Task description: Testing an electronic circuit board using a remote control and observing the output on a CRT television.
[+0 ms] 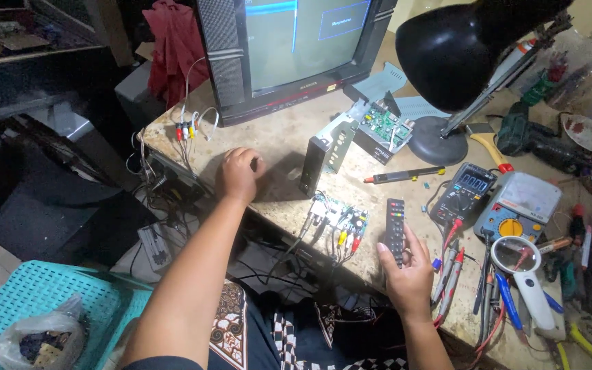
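My right hand (409,268) grips a slim black remote control (395,229) with coloured buttons, held over the front edge of the workbench (275,137). My left hand (240,173) rests on the bench top, fingers curled loosely, holding nothing. Between my hands lies a small circuit board (337,216) with coloured plugs and cables hanging off its front. A black box (314,164) stands upright just behind the board. An old tube television (289,48) at the back shows a grey-green screen with a blue box.
A black desk lamp (460,51) hangs over the right side. Two multimeters (466,190) (519,205), a magnifying glass (519,264), pens and probes crowd the right. A green open circuit board (381,123) sits behind. A turquoise basket (42,301) is at lower left.
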